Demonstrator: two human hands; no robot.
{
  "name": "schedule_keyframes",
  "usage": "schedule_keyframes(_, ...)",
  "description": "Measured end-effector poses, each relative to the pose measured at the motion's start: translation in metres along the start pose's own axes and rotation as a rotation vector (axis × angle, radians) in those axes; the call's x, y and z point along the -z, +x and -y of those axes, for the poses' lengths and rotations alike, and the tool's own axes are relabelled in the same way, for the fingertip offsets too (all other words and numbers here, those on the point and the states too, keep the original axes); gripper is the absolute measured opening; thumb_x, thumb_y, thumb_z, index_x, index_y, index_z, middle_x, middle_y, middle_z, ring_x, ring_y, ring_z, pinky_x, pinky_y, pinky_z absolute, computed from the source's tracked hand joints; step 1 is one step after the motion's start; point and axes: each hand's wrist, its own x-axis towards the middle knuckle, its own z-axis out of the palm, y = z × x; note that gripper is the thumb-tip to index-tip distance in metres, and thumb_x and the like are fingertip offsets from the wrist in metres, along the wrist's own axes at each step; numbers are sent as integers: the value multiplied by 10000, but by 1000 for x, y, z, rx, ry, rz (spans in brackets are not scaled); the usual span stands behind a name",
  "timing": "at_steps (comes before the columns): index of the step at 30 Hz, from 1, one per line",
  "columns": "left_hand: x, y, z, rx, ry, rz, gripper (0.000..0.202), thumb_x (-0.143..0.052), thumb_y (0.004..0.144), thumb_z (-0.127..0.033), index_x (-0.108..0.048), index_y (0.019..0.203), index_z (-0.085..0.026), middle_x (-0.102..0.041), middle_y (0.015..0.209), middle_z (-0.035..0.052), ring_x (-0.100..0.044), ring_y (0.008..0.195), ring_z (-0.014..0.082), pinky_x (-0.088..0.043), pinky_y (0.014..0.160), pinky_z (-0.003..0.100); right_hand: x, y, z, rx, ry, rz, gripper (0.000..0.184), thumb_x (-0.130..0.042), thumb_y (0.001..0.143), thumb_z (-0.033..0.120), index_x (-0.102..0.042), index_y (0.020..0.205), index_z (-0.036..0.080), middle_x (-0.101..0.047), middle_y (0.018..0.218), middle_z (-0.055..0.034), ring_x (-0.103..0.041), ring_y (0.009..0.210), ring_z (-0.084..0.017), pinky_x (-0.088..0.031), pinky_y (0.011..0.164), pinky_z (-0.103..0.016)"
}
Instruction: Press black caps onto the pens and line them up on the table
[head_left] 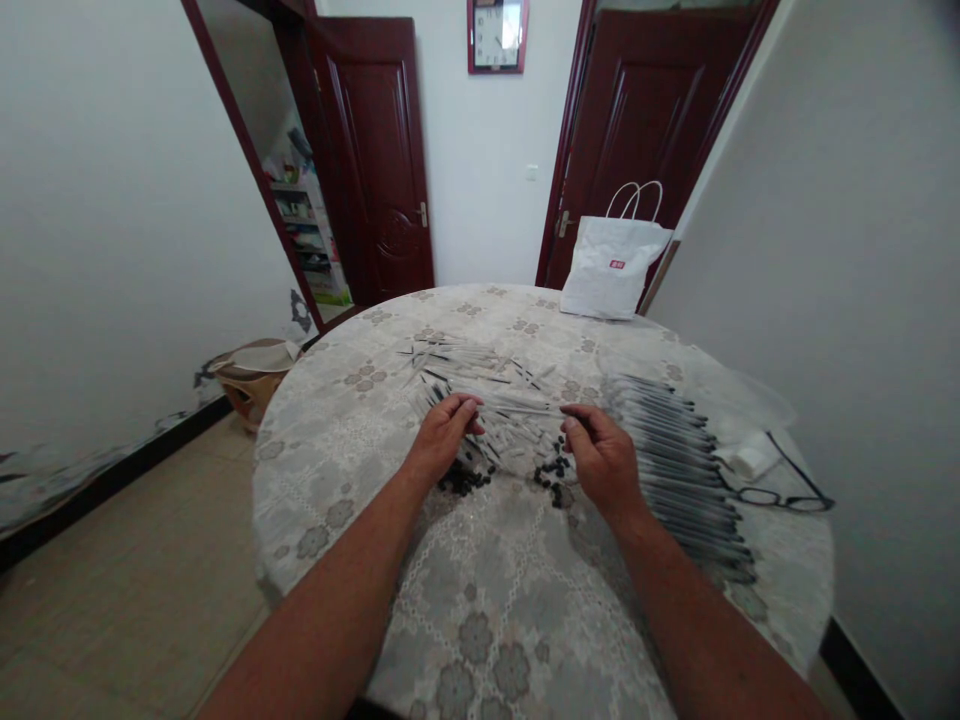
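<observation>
On a round table (480, 610) with a pale flowered cloth lies a loose heap of thin pale pen tubes (480, 385). My left hand (442, 440) and my right hand (604, 460) each pinch one end of a pale pen tube (525, 410) stretched between them above the heap. Small black caps (551, 472) lie scattered on the cloth just under my hands. To the right of my right hand a long row of finished dark-tipped pens (679, 465) lies side by side.
A white paper bag (611, 265) stands at the table's far edge. Black-rimmed glasses (780, 490) and a small white object (750, 462) lie at the right edge, near a clear plastic bag (735, 395). A basket (251, 380) sits on the floor at left. Two dark doors stand behind.
</observation>
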Motion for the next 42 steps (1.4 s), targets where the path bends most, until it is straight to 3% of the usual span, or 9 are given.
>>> schedule_keyframes(10, -2, -1, -5, 37, -57, 13, 375, -693, 862, -535, -724, 995, -186, -585, 708, -23, -651, 682, 135, -526, 687, 250, -6, -3, 5, 26, -42, 100, 285, -562, 948, 381, -727, 1097, 203, -752, 886, -56, -676, 741, -203, -522, 696, -306)
schedule_keyframes(17, -3, 2, -12, 100, -388, -79, 406, -824, 749, -499, -707, 928, -154, -542, 686, -29, -531, 629, 94, -589, 714, 294, -16, -10, 8, 260, -210, 239, 230, -547, 975, 326, -709, 1098, 219, -765, 976, -76, -715, 870, -226, -539, 827, -326)
schedule_keyframes(21, -3, 3, -12, 118, -408, -118, 412, -820, 751, -500, -703, 941, -153, -566, 720, -16, -567, 658, 106, -594, 679, 284, -26, -15, 6, 372, -304, 281, 276, -501, 1013, 295, -685, 1192, 196, -756, 1122, -119, -715, 1008, -243, -536, 924, -350)
schedule_keyframes(30, -1, 6, -9, 122, -391, -111, 389, -810, 781, -457, -702, 980, -141, -574, 726, -5, -580, 679, 117, -604, 658, 276, -30, -16, 7, 493, -440, 257, 274, -485, 1030, 236, -670, 1206, 137, -755, 1051, -127, -704, 979, -220, -535, 922, -319)
schedule_keyframes(37, 0, 6, -5, 162, -502, -32, 329, -820, 790, -370, -676, 979, -142, -573, 771, -10, -545, 629, 94, -615, 649, 306, -31, -16, 9, 498, -479, 276, 298, -456, 1033, 238, -682, 1202, 140, -748, 991, -132, -692, 926, -215, -532, 881, -315)
schedule_keyframes(40, -3, 6, -5, 159, -497, -32, 307, -815, 793, -363, -668, 944, -139, -579, 739, -13, -550, 625, 95, -628, 692, 331, -31, -18, 13, 412, -343, 274, 282, -482, 1013, 245, -690, 1183, 157, -753, 1069, -126, -695, 975, -208, -518, 922, -310)
schedule_keyframes(42, -5, 6, -6, 160, -486, -42, 300, -811, 792, -366, -664, 922, -140, -572, 698, -23, -548, 611, 92, -633, 731, 348, -32, -19, 16, 281, -210, 278, 260, -517, 992, 265, -704, 1150, 176, -762, 1055, -98, -700, 959, -196, -514, 917, -303)
